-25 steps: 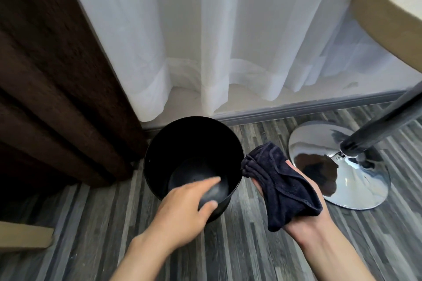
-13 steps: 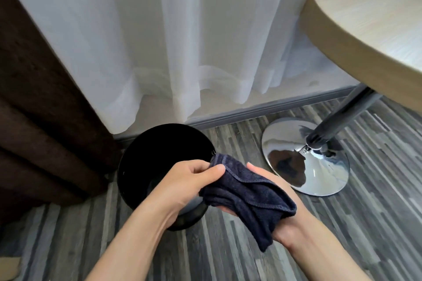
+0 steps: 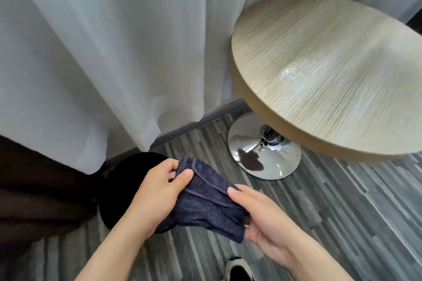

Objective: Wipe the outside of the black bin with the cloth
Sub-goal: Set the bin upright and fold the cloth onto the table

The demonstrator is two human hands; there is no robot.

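The left hand point(image 3: 157, 191) has left the black bin point(image 3: 127, 180) on the floor by the curtain point(image 3: 114, 52) and now pinches the dark cloth point(image 3: 205, 201) that the right hand point(image 3: 262, 219) also clasps, so I'd say they're refolding before wiping.

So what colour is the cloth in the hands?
Dark navy blue. The cloth, a fuzzy towel, shows best in the head view, held between both hands.

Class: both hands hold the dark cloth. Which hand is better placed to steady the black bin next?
Probably the left hand: it sits directly over the round black plastic bin, while the right hand holds the dark blue towelling cloth beside it.
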